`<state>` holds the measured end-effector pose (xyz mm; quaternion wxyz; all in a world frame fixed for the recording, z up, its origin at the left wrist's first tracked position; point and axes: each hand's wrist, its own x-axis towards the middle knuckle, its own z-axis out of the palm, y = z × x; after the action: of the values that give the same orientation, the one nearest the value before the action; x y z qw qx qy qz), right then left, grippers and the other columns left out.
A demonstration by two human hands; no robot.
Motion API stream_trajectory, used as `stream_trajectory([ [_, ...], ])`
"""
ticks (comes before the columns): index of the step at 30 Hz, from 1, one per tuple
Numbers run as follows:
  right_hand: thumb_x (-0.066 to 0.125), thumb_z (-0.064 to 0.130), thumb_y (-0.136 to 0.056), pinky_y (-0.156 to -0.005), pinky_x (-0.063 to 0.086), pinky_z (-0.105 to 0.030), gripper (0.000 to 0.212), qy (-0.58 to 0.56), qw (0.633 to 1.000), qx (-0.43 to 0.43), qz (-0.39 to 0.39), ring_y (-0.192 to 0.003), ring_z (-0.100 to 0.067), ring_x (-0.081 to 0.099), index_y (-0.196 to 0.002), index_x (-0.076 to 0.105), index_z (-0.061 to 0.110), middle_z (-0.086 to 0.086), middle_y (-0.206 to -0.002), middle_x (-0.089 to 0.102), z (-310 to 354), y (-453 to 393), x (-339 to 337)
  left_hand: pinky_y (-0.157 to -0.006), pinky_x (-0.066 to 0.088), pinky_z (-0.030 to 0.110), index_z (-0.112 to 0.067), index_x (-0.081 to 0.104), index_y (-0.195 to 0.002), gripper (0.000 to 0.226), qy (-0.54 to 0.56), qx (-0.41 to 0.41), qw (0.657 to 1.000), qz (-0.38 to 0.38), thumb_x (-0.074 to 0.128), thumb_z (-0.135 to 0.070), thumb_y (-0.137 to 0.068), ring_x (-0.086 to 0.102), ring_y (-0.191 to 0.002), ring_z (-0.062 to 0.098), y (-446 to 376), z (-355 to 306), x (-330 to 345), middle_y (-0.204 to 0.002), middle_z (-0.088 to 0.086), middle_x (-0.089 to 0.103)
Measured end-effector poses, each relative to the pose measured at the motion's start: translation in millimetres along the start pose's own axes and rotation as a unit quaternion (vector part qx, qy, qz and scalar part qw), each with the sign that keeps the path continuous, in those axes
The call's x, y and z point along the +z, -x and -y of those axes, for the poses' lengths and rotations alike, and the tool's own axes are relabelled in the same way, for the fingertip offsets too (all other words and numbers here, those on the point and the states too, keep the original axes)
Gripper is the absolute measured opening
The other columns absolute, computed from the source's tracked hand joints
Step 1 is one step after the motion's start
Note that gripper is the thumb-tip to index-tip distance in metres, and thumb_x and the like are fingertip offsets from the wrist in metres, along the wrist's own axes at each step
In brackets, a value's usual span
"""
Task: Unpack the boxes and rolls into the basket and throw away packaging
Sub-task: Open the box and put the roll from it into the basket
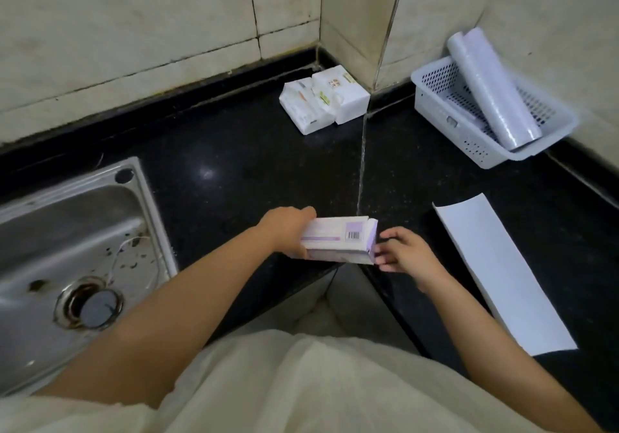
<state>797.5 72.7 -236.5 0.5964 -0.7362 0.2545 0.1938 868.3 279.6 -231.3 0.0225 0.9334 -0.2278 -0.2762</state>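
A long white and purple carton [338, 238] with a barcode hovers over the front corner of the black counter [234, 164]. My left hand [288, 228] grips its left end. At the carton's opened right end, the fingertips of my right hand [402, 252] touch the flap. A white perforated basket [445, 114] stands at the back right against the wall, with two plastic rolls [492, 98] leaning in it. Two white wrapped packs [321, 98] lie in the back corner.
A steel sink [77, 248] with an open drain fills the left side. A flattened white carton [502, 275] lies on the counter at the right. Tiled walls close off the back and right. My light-coloured clothing covers the lower part of the view.
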Motion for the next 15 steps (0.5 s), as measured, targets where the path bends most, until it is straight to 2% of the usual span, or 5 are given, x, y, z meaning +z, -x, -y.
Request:
stream_trajectory([
  [2,0.039,0.013,-0.094,-0.059,0.049,-0.023,0.021,0.004,1.0,-0.015,0.014,-0.065,-0.011,0.057,-0.083,0.053,0.023,-0.001,-0.08,0.06,2.0,-0.1,2.7,-0.07,0.041,0.032,-0.016,0.04,-0.125,0.066,0.001,-0.003,1.0,-0.012,0.074,-0.033,-0.071,0.06,-0.099,0.027,-0.1,2.5,0.1,-0.117,0.009,0.061],
  [5,0.05,0.033,-0.091,-0.061,0.049,-0.024,0.012,0.03,0.999,-0.041,0.0,-0.069,-0.011,0.057,-0.093,0.053,0.021,0.002,-0.081,0.059,6.6,-0.5,8.8,-0.072,0.044,0.034,-0.017,0.04,-0.126,0.067,-0.005,-0.004,1.0,-0.019,0.074,-0.032,-0.071,0.059,-0.101,0.028,-1.6,2.6,-0.7,-0.118,0.009,0.06],
  [9,0.057,0.026,-0.089,-0.062,0.052,-0.027,0.014,0.04,0.997,-0.057,-0.032,-0.067,-0.012,0.054,-0.096,0.053,0.015,-0.006,-0.086,0.058,9.1,0.7,18.1,-0.074,0.046,0.034,-0.018,0.04,-0.124,0.067,0.021,-0.008,1.0,-0.012,0.076,-0.031,-0.069,0.059,-0.1,0.026,-1.5,4.8,2.0,-0.116,0.008,0.061],
  [13,0.046,0.025,-0.093,-0.09,0.052,-0.047,0.023,0.11,0.988,-0.09,-0.064,-0.094,-0.025,0.061,-0.109,0.054,0.012,-0.007,-0.1,0.06,7.2,2.3,21.3,-0.076,0.048,0.035,-0.017,0.038,-0.125,0.069,0.026,-0.008,1.0,-0.003,0.076,-0.031,-0.069,0.058,-0.1,0.027,-2.5,3.1,0.0,-0.117,0.008,0.059],
  [15,0.041,0.023,-0.094,-0.094,0.049,-0.05,0.027,0.103,0.988,-0.093,-0.071,-0.101,-0.027,0.06,-0.114,0.054,0.01,-0.009,-0.106,0.06,2.4,2.8,20.6,-0.078,0.049,0.036,-0.017,0.038,-0.125,0.068,0.024,-0.007,1.0,-0.006,0.076,-0.031,-0.069,0.059,-0.1,0.026,-3.0,2.0,1.7,-0.116,0.008,0.06],
])
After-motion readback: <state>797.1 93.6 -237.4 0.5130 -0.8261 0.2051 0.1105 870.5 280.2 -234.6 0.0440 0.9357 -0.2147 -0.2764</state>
